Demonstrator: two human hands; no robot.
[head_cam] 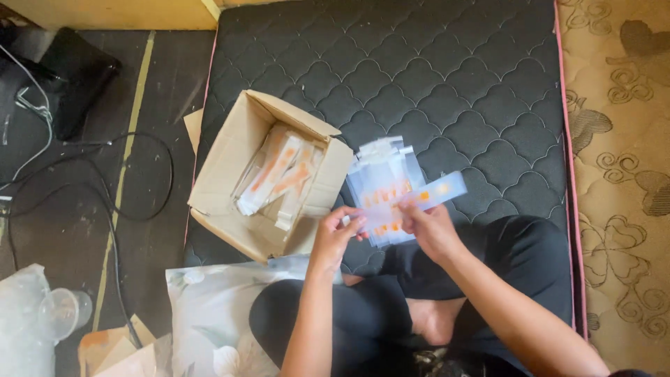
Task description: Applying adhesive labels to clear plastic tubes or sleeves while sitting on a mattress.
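Observation:
My left hand (336,236) grips the lower left edge of a stack of clear plastic packets (382,183) with white and orange printing. My right hand (427,225) pinches a single packet (440,192) that sticks out to the right of the stack. Both hands hover over the black quilted mattress (447,77), just above my crossed legs in black trousers. Left of the hands stands an open cardboard box (230,167) holding more of the same packets (279,178), lying slanted inside.
A dark floor lies left of the mattress with black cables (112,209) and a black bag (70,77). A clear plastic cup (64,311) and bag sit bottom left. A floral cloth (209,314) lies by my knee. A patterned beige carpet (621,174) borders the right.

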